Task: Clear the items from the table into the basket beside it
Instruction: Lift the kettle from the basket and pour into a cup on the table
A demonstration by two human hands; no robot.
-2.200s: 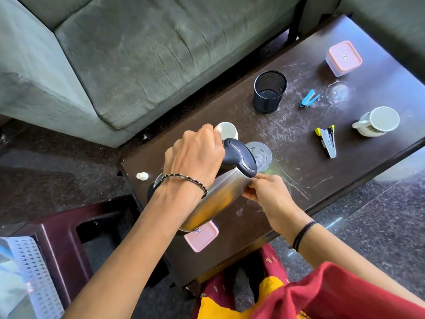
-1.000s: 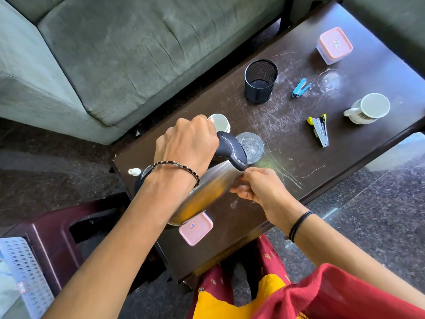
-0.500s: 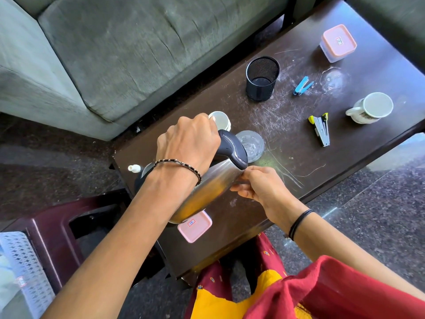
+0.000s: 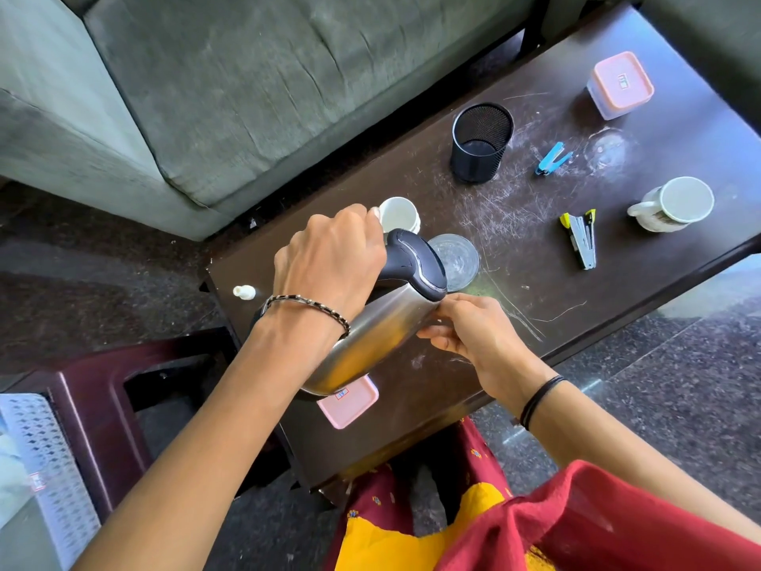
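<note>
A steel kettle [image 4: 376, 337] with a black lid and handle hangs tilted over the near left end of the dark table [image 4: 514, 257]. My left hand [image 4: 329, 261] grips its handle from above. My right hand [image 4: 473, 329] holds the kettle's body just under the lid, fingers curled against the steel. A white perforated basket [image 4: 39, 459] shows at the lower left, beside a maroon stool [image 4: 103, 405].
On the table lie a pink-lidded box [image 4: 350, 401] under the kettle, a small white cup [image 4: 398, 214], a glass [image 4: 455, 261], a black mesh holder [image 4: 481, 142], a blue clip [image 4: 552, 158], a stapler [image 4: 580, 239], a mug [image 4: 675, 204], another pink box [image 4: 619, 84] and a white cap [image 4: 243, 292]. A grey sofa [image 4: 247, 84] stands behind.
Both hands keep their hold on the tilted kettle in about the same place. Only the view has shifted slightly.
</note>
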